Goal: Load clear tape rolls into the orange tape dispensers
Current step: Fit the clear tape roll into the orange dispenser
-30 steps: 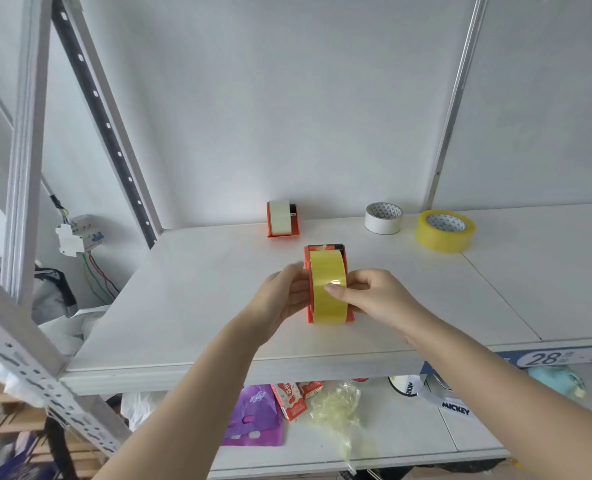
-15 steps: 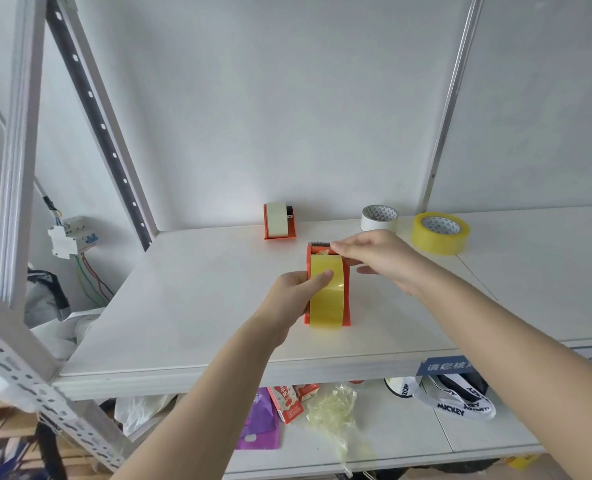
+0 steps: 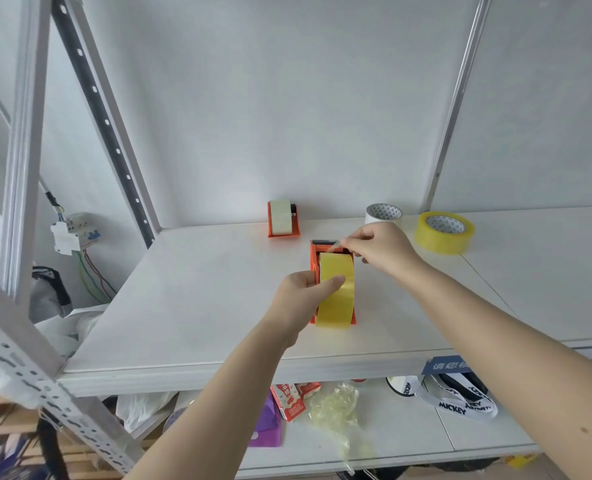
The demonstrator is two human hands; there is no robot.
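Note:
An orange tape dispenser (image 3: 354,319) stands on the white shelf (image 3: 197,299), with a yellowish clear tape roll (image 3: 336,299) seated in it. My left hand (image 3: 305,296) grips the dispenser's left side, thumb resting on the roll. My right hand (image 3: 381,247) pinches the free tape end at the far end, beside the serrated cutter (image 3: 324,241). A second orange dispenser (image 3: 282,221) holding a pale roll sits near the back wall.
A white roll (image 3: 383,214) and a loose yellow tape roll (image 3: 445,232) lie at the back right of the shelf. A slanted metal rack post (image 3: 24,344) crosses the left. Cartons, crumpled film and a strap lie on the lower shelf (image 3: 401,431).
My right hand went from the roll's near face to the dispenser's far end, drawing the tape end up to the cutter. My left hand stayed on the dispenser's side.

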